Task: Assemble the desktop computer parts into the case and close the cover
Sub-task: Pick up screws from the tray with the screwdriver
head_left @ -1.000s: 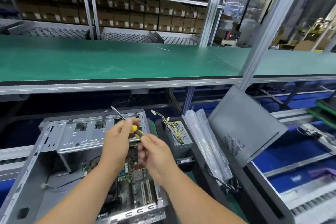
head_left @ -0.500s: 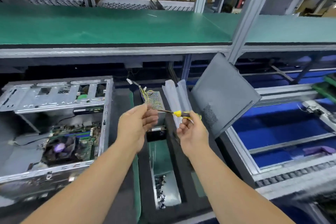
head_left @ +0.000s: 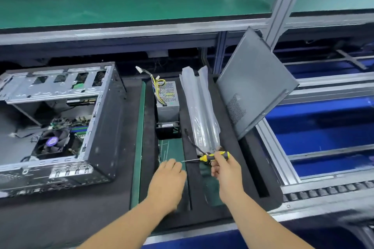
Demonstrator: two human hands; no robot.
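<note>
Head view: right hand (head_left: 226, 170) pinches the yellow-and-black-handled screwdriver (head_left: 212, 156) by its handle, shaft pointing left toward the left hand (head_left: 167, 182), whose fingers curl downward over the black foam tray (head_left: 232, 198); whether they hold anything cannot be told. Beyond the fingertips lie clear plastic-wrapped parts (head_left: 200, 111) and a grey power supply (head_left: 168, 101); the open grey computer case (head_left: 54, 123) stands left, the grey side cover (head_left: 253, 85) leans right.

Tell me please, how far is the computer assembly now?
Done: motherboard with fan sits in the open case. In hand: right hand holds the screwdriver; left hand reaches beside it. Left: power supply and cover remain outside.
</note>
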